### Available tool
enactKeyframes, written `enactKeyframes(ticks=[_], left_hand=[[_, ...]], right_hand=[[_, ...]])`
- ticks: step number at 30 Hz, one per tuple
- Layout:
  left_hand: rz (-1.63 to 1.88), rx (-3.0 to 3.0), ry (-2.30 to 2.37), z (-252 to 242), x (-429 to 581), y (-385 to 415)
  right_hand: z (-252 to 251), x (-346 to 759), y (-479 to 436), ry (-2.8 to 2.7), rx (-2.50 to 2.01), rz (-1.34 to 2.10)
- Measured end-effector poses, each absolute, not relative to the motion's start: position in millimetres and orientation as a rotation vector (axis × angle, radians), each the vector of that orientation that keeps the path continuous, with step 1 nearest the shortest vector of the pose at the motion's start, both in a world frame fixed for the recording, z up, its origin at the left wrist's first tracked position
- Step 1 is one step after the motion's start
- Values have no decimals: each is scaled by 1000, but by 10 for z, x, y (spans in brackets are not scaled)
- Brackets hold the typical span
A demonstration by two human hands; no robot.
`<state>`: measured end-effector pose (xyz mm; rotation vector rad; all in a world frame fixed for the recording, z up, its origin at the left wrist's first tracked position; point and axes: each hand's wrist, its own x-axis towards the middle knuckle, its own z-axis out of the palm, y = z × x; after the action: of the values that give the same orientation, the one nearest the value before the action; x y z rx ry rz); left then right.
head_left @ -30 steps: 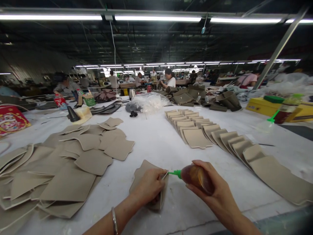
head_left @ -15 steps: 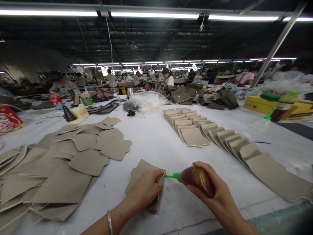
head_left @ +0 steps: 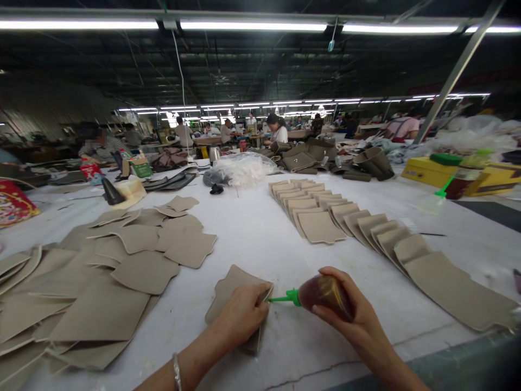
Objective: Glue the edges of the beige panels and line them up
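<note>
Well, a white desk (head_left: 244, 228) stretches away, with a loose heap of taupe pieces (head_left: 101, 312) on the left and overlapping rows of pieces (head_left: 321, 225) on the right. Near and between them lies one panel (head_left: 225, 290); the left hand (head_left: 241, 313) has its grip pinched over the right edge. The right hand's (head_left: 360, 312) grip curls round an amber bottle (head_left: 321, 295), green nozzle (head_left: 285, 298) at that edge; whether touching, I can't tell.

glossy plastic bottle (head_left: 319, 294), smooth matt leather-like panel (head_left: 230, 289)
</note>
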<state>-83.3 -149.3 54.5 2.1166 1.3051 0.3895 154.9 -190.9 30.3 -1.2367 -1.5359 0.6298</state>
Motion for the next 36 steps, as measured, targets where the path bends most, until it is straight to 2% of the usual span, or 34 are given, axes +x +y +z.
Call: enactKeyframes(ticks=[4,10,15,20,31,36], left_hand=[[410,2102,1308,516,-861,-1474],[431,2050,1248,523,-908,-1484],[460,2042,1257,522,-937,-1499],[470,2052,1242,497,-969,-1499],[463,2053,1277,498,-997,-1511],[484,2053,1287,491,-990,-1495]], right_hand=[[313,1535,-1898,-1486,-1233,623],[320,1528,-2019,-1498,-1201,882],[318,1500,-2033,-1403,-1229,797],[301,1462,-2164,-1463,-1192,976],[351,1428,-2212,-1204,-1265,923],[299,1336,-2182,-1265,-1260,860]])
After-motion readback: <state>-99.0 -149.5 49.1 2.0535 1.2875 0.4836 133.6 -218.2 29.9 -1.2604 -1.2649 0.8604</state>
